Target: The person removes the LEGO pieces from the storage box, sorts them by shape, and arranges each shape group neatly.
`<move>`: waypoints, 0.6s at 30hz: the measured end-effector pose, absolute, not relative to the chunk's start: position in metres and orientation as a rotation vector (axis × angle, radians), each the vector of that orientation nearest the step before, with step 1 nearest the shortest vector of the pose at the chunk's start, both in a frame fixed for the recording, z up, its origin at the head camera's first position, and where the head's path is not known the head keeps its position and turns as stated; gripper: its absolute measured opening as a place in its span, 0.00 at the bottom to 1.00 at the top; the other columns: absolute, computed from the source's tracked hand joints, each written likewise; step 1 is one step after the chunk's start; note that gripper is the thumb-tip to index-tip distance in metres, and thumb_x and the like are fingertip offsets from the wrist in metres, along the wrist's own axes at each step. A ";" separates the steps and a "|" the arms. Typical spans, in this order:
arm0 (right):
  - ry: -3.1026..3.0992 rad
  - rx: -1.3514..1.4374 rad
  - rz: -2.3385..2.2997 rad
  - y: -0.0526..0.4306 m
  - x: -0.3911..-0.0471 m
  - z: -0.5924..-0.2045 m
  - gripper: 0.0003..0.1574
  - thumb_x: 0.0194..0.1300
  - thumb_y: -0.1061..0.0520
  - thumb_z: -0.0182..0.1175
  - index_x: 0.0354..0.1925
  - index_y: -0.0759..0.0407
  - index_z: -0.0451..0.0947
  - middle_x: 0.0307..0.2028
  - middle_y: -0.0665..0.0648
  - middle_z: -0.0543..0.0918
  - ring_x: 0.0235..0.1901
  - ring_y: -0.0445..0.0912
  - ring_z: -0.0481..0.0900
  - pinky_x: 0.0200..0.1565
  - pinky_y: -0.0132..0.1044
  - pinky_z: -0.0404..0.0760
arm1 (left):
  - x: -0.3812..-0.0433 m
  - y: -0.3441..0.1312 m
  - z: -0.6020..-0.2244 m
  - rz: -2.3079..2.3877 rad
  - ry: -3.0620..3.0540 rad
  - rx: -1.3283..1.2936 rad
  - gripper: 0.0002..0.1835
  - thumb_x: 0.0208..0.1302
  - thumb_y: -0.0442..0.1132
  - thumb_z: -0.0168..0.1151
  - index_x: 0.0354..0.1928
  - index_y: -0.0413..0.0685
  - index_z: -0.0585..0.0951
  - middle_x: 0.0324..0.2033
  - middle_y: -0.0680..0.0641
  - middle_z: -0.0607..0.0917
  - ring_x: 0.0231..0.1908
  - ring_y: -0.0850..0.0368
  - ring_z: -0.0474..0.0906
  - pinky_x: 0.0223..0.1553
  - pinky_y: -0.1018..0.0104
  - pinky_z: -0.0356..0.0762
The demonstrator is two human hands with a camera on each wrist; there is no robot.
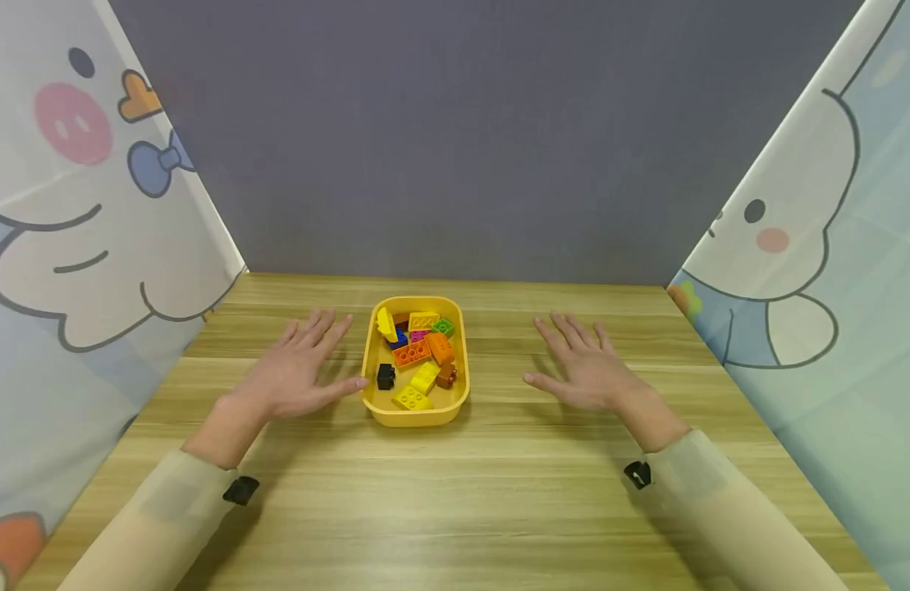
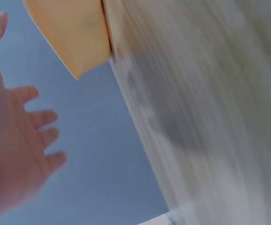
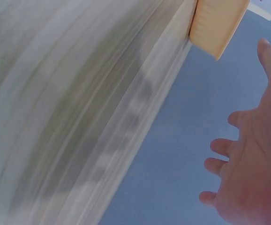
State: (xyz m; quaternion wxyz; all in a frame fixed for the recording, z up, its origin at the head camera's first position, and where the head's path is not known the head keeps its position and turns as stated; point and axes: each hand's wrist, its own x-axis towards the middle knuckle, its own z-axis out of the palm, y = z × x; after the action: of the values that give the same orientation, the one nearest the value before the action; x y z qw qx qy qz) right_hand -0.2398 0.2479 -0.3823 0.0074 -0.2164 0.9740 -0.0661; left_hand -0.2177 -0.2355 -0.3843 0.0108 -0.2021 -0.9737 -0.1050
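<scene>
A yellow tub (image 1: 416,418) with rounded corners stands on the wooden table, holding several toy building bricks. Among them are a black brick (image 1: 386,377), an orange brick (image 1: 413,355), yellow bricks (image 1: 412,399), a brown brick (image 1: 446,376) and a green brick (image 1: 443,327). Left of the tub, my left hand (image 1: 298,373) is spread palm down above the table, its thumb tip overlapping the tub's rim in the head view. My right hand (image 1: 583,369) hovers palm down to the right, fingers spread, apart from the tub. Neither hand holds anything.
The wooden table (image 1: 499,509) runs back to a grey upright panel (image 1: 455,148). Cartoon-printed cloths hang at the left (image 1: 93,246) and right (image 1: 831,287) sides. Both sleeves carry a small black piece near the cuff.
</scene>
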 end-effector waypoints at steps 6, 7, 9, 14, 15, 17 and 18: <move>3.086 -0.758 -0.308 0.242 -0.239 -0.382 0.58 0.80 0.24 0.53 0.91 0.49 0.46 0.87 0.67 0.56 0.83 0.72 0.58 0.79 0.79 0.51 | -0.227 -0.237 -0.392 -0.766 -3.061 -0.747 0.52 0.77 0.74 0.56 0.91 0.63 0.47 0.87 0.41 0.58 0.82 0.27 0.61 0.79 0.26 0.61; 3.083 -0.761 -0.335 0.240 -0.238 -0.381 0.58 0.80 0.24 0.53 0.90 0.49 0.47 0.86 0.67 0.56 0.82 0.72 0.59 0.79 0.79 0.52 | -0.229 -0.237 -0.394 -0.819 -3.065 -0.761 0.52 0.77 0.73 0.56 0.91 0.63 0.48 0.87 0.41 0.60 0.82 0.28 0.62 0.79 0.26 0.61; 3.076 -0.765 -0.378 0.235 -0.238 -0.379 0.57 0.80 0.25 0.54 0.90 0.49 0.49 0.85 0.67 0.59 0.82 0.71 0.61 0.79 0.78 0.53 | -0.234 -0.237 -0.396 -0.884 -3.079 -0.784 0.50 0.78 0.72 0.57 0.91 0.63 0.50 0.86 0.42 0.63 0.82 0.28 0.63 0.78 0.24 0.61; 3.064 -0.778 -0.415 0.218 -0.239 -0.375 0.56 0.80 0.24 0.54 0.89 0.50 0.54 0.83 0.68 0.65 0.80 0.69 0.66 0.80 0.76 0.57 | -0.243 -0.238 -0.402 -0.979 -3.138 -0.791 0.49 0.78 0.70 0.59 0.90 0.62 0.51 0.84 0.38 0.66 0.82 0.29 0.63 0.78 0.23 0.61; 3.063 -0.782 -0.415 0.214 -0.240 -0.375 0.55 0.80 0.23 0.53 0.88 0.50 0.55 0.82 0.68 0.66 0.80 0.68 0.67 0.80 0.75 0.59 | -0.244 -0.238 -0.403 -1.002 -3.147 -0.786 0.49 0.78 0.69 0.60 0.90 0.62 0.51 0.84 0.37 0.66 0.82 0.29 0.63 0.78 0.24 0.61; 3.064 -0.810 -0.416 0.204 -0.242 -0.374 0.54 0.80 0.23 0.52 0.87 0.51 0.57 0.80 0.67 0.69 0.78 0.67 0.71 0.79 0.72 0.64 | -0.246 -0.238 -0.406 -1.043 -3.156 -0.780 0.50 0.79 0.67 0.61 0.91 0.62 0.50 0.83 0.35 0.67 0.82 0.30 0.64 0.79 0.25 0.60; 3.063 -0.824 -0.413 0.199 -0.244 -0.373 0.53 0.81 0.23 0.52 0.87 0.51 0.58 0.80 0.67 0.70 0.77 0.67 0.72 0.78 0.70 0.66 | -0.246 -0.238 -0.407 -1.057 -3.159 -0.781 0.50 0.79 0.67 0.61 0.91 0.62 0.50 0.82 0.34 0.68 0.81 0.30 0.65 0.79 0.25 0.60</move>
State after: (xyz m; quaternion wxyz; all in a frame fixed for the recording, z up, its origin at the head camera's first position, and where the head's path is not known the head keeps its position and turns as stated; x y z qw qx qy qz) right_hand -0.2435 0.1993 -0.3728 -0.0287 -0.2576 0.9572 -0.1290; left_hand -0.2463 -0.2385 -0.4067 -0.1395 -0.2261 -0.9143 -0.3058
